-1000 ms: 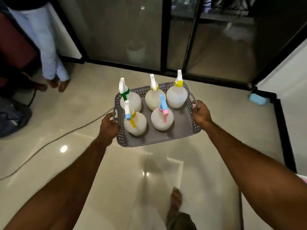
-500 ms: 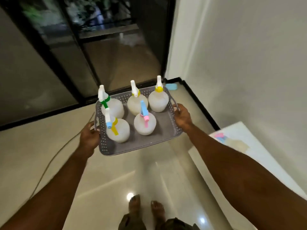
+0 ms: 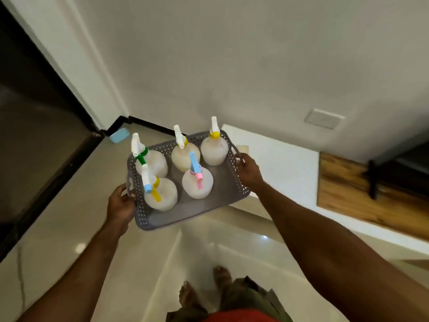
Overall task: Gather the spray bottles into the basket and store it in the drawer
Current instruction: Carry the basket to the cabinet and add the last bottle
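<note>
Both forearms bare to frame edge, no sleeves, no watch, no rings or bands visible. Left hand (image 3: 120,203) and right hand (image 3: 248,169) ungloved. Below hands, at bottom edge: red-orange garment (image 3: 234,316) at torso, olive-green garment (image 3: 250,296) lower down, loosely folded. Both feet (image 3: 186,296) bare, toes visible, no footwear.

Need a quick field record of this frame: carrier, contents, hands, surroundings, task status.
carrier: grey perforated basket, held in the air above the floor
contents: five spray bottles, all upright
left hand: grips the basket's left end
right hand: grips the right handle
surroundings: white wall, glossy floor, wooden panel at right
drawer: cannot tell
status: bottles gathered; basket not yet stored
</note>
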